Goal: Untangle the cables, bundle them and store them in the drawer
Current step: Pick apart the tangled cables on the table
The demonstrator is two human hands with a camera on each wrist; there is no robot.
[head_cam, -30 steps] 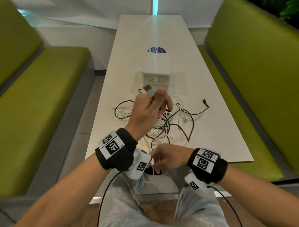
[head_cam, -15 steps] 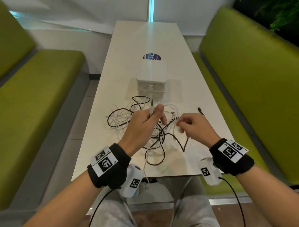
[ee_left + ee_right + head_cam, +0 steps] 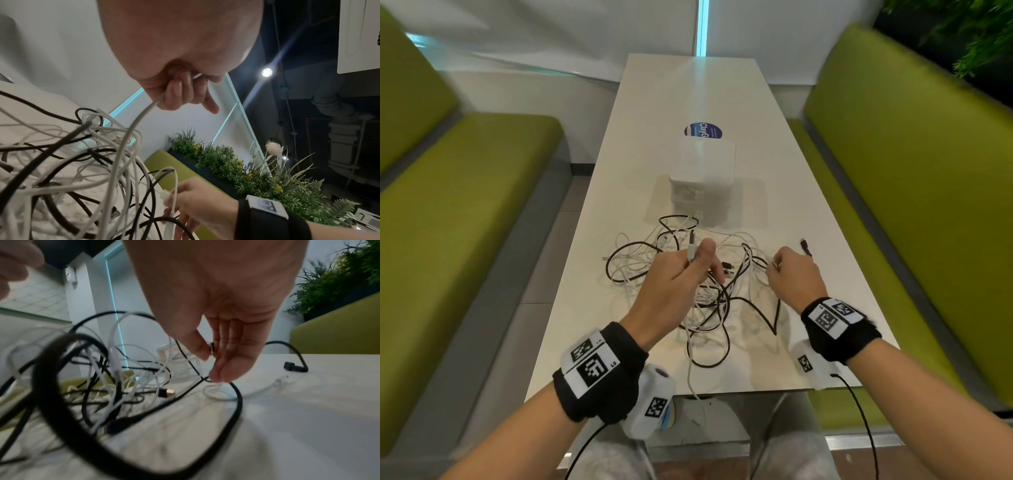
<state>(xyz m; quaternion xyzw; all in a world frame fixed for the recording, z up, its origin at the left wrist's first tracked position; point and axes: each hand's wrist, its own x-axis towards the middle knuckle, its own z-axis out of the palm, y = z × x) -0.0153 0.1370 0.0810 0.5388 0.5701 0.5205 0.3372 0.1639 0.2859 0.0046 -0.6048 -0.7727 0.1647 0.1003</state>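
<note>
A tangle of white and black cables lies on the white table near its front edge. My left hand is raised over the tangle and grips a white cable just below its USB plug, which sticks up past the thumb. To the right of the tangle, my right hand pinches a small cable plug between thumb and fingers just above the table. The white drawer box stands closed behind the cables.
A black plug end lies loose on the table beyond my right hand. One white cable hangs over the table's front edge. Green benches flank the table. A round blue sticker sits behind the box.
My right hand rose from below the table's near edge to the right side of the tangle and took a plug. My left hand came lower, still holding the white cable.
</note>
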